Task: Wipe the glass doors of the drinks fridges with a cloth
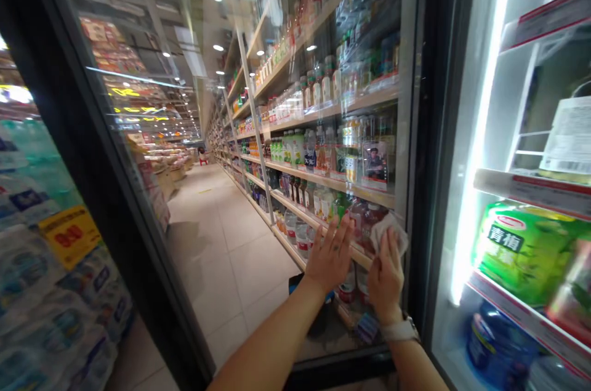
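Observation:
In front of me stands a glass door (pixel 258 212) in a dark frame, swung out from a lit cooler. My left hand (pixel 330 254) lies against the lower right of the pane, fingers stretched and holding nothing. Just to its right, my right hand (pixel 388 274) presses a crumpled white cloth (pixel 386 232) to the glass near the door's right edge. The cloth sits under its fingertips, and part of it is hidden by them. A watch with a pale band (pixel 401 330) is on the right wrist. Shelves of bottles (pixel 318 151) show in the pane.
At right, the cooler's shelves hold a green drink pack (pixel 519 252) and a blue container (pixel 498 335), close to my right arm. Beyond the door's black left frame (pixel 115 175) are wrapped bottle packs (pixel 50 317) with a yellow price sign (pixel 69 236). A tiled aisle (pixel 212 212) runs ahead.

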Action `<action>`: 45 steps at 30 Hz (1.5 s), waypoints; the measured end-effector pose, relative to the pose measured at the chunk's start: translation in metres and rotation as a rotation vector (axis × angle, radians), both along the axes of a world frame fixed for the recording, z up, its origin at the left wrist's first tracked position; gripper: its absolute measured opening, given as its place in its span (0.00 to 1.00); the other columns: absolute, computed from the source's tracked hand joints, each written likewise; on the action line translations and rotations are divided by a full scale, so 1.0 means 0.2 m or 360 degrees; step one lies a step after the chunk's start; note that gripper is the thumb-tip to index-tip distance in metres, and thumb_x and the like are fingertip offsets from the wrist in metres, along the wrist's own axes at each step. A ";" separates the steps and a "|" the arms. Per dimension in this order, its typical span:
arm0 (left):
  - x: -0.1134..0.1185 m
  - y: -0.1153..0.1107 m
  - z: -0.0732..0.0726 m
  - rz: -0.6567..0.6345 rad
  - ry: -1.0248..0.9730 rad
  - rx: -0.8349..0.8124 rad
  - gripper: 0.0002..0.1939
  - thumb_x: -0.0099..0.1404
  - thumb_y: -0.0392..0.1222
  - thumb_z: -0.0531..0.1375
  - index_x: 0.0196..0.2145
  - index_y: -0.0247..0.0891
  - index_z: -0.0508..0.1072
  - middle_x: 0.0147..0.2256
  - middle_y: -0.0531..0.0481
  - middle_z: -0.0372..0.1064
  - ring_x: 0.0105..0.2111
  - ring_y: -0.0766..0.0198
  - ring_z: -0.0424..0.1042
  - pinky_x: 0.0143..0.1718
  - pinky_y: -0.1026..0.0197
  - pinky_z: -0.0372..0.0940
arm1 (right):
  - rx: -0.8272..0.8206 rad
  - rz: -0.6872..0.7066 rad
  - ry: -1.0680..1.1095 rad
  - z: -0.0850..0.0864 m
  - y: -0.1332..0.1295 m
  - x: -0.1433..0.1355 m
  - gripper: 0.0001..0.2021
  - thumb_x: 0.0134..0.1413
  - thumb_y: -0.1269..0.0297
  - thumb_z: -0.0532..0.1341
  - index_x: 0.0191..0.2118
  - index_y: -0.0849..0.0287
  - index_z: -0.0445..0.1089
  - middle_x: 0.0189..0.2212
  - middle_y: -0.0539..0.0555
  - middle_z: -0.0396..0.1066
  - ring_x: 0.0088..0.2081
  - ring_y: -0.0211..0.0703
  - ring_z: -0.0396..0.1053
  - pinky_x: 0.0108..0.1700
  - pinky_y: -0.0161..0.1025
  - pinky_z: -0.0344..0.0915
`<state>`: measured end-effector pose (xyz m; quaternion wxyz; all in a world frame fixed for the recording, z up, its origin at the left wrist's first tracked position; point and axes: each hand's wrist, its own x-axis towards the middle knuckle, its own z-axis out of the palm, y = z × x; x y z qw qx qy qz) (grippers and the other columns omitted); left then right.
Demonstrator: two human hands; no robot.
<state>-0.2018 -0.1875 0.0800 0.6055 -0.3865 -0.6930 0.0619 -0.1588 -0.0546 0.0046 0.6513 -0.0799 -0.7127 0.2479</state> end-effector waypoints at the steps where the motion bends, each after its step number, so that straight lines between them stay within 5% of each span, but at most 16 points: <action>1: 0.00 0.00 0.00 0.0001 -0.0007 -0.0004 0.30 0.67 0.47 0.54 0.64 0.37 0.59 0.68 0.46 0.44 0.69 0.51 0.38 0.68 0.44 0.39 | -0.0068 -0.0038 0.0032 0.01 0.04 0.01 0.29 0.65 0.71 0.44 0.70 0.55 0.42 0.69 0.58 0.46 0.69 0.53 0.45 0.67 0.63 0.50; 5: 0.00 0.00 -0.01 0.0001 -0.0045 -0.0018 0.31 0.66 0.49 0.55 0.64 0.37 0.59 0.68 0.45 0.46 0.69 0.51 0.38 0.68 0.44 0.38 | -0.0172 -0.0029 0.0072 0.01 0.05 0.01 0.28 0.65 0.70 0.44 0.70 0.54 0.43 0.69 0.58 0.46 0.69 0.53 0.46 0.67 0.63 0.50; 10: 0.01 0.00 0.01 0.0004 -0.0019 -0.0008 0.29 0.67 0.47 0.53 0.64 0.37 0.59 0.68 0.46 0.46 0.69 0.52 0.38 0.69 0.45 0.37 | 0.0104 0.0208 -0.0047 -0.06 -0.13 -0.01 0.30 0.64 0.72 0.44 0.70 0.50 0.43 0.69 0.55 0.46 0.69 0.51 0.46 0.65 0.61 0.55; 14: 0.04 -0.03 -0.01 0.0038 -0.0023 -0.0070 0.28 0.67 0.46 0.53 0.63 0.39 0.60 0.69 0.48 0.44 0.69 0.52 0.40 0.68 0.44 0.39 | 0.0227 0.0277 -0.0116 -0.08 -0.15 0.00 0.31 0.63 0.73 0.45 0.70 0.51 0.43 0.68 0.56 0.48 0.68 0.49 0.48 0.65 0.58 0.57; 22: -0.03 -0.12 -0.17 0.0004 0.0014 -0.0034 0.27 0.67 0.52 0.54 0.61 0.43 0.64 0.68 0.52 0.44 0.69 0.54 0.37 0.68 0.46 0.38 | 0.0264 0.0251 -0.0118 -0.08 -0.11 0.00 0.31 0.62 0.74 0.46 0.69 0.52 0.44 0.68 0.55 0.50 0.68 0.49 0.49 0.65 0.55 0.57; 36: -0.05 -0.12 -0.18 0.0048 0.0014 -0.0087 0.29 0.68 0.52 0.52 0.64 0.43 0.59 0.69 0.50 0.41 0.69 0.53 0.41 0.64 0.47 0.49 | 0.0269 0.0116 -0.0090 -0.07 -0.18 -0.04 0.31 0.64 0.74 0.45 0.70 0.50 0.42 0.69 0.57 0.47 0.69 0.50 0.47 0.64 0.59 0.58; 40: -0.04 -0.12 -0.18 0.0081 -0.0027 -0.0125 0.29 0.69 0.51 0.52 0.65 0.42 0.57 0.68 0.50 0.42 0.69 0.53 0.41 0.63 0.47 0.51 | 0.0256 0.0069 -0.0069 -0.03 -0.09 -0.03 0.30 0.64 0.73 0.44 0.69 0.51 0.43 0.68 0.57 0.49 0.69 0.50 0.47 0.65 0.61 0.54; 45: -0.04 -0.12 -0.20 0.0083 -0.0073 -0.0158 0.30 0.69 0.50 0.51 0.66 0.42 0.55 0.68 0.49 0.43 0.68 0.53 0.43 0.63 0.48 0.52 | -0.0127 -0.0146 0.0139 0.03 0.08 0.00 0.27 0.65 0.68 0.46 0.68 0.58 0.48 0.68 0.62 0.48 0.69 0.53 0.46 0.67 0.64 0.48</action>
